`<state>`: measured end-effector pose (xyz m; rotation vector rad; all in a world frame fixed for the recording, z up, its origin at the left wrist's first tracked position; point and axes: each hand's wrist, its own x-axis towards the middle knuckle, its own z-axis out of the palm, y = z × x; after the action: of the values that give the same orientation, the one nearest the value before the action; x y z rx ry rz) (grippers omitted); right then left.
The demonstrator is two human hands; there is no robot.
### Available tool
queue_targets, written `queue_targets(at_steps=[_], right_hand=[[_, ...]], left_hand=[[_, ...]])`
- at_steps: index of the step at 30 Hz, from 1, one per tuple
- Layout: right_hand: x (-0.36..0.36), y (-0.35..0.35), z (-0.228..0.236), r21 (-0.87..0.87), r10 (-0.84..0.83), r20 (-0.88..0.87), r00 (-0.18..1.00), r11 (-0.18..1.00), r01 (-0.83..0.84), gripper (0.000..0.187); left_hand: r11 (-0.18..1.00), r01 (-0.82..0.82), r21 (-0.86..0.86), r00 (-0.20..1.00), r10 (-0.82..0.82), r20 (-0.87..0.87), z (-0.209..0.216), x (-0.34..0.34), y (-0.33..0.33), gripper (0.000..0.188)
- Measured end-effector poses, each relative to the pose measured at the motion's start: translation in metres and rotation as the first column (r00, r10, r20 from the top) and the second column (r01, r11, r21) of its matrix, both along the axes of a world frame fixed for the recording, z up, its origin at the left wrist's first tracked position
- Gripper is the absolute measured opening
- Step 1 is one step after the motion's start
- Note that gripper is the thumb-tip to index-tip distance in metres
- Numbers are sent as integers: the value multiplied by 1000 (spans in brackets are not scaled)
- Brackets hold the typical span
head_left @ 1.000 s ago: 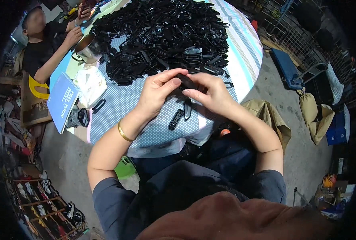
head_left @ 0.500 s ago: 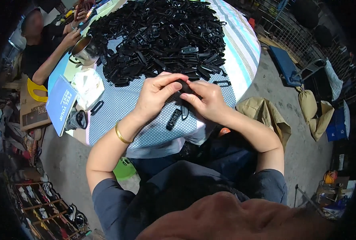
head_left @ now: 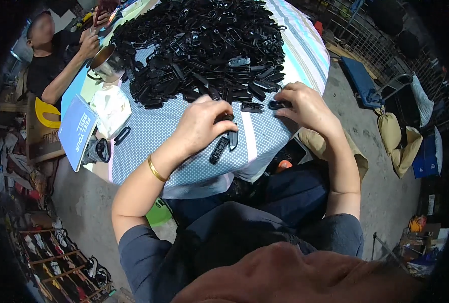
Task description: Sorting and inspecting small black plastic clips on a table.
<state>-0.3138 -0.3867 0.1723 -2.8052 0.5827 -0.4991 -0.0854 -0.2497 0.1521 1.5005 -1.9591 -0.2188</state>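
Head view: my two hands are apart over the surface (head_left: pixel 149 136), which is covered by a patterned cloth. My right hand (head_left: pixel 310 108) pinches a small black frame (head_left: pixel 274 105) between thumb and fingers, its end poking out toward my left. My left hand (head_left: pixel 200 125) is curled, thumb toward the fingers; something dark shows in the gap, but I cannot tell whether I grip it. Just below that thumb lie two slim black parts, a ridged one (head_left: pixel 218 151) and a smooth one (head_left: pixel 233 141) beside it. Between my hands, slightly beyond the left thumb, lies a short black part (head_left: pixel 252 107). Past both hands spreads a big heap of black parts (head_left: pixel 199 50), its near edge close to my left knuckles. Well to the left of my left hand are a black loop (head_left: pixel 122 135), a white plastic bag (head_left: pixel 114 108) and a blue notebook (head_left: pixel 77 134); farther out, a metal pot (head_left: pixel 108 65). Beyond it sits another person (head_left: pixel 48 70), arms raised.
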Motion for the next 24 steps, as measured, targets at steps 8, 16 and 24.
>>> queue_targets(at_steps=[8,16,24], right_hand=[[0,-12,-17,-11,-39,-143,989,999,37,25],[2,-9,-5,532,-150,177,973,846,34,46],[0,-10,-7,865,-156,376,913,412,-286,51]], left_hand=[[999,48,25,996,-50,72,-2,0,-9,20],[994,106,35,901,-111,420,-4,-37,-45,28],[987,27,-156,979,-57,-194,11,-21,-29,22]])
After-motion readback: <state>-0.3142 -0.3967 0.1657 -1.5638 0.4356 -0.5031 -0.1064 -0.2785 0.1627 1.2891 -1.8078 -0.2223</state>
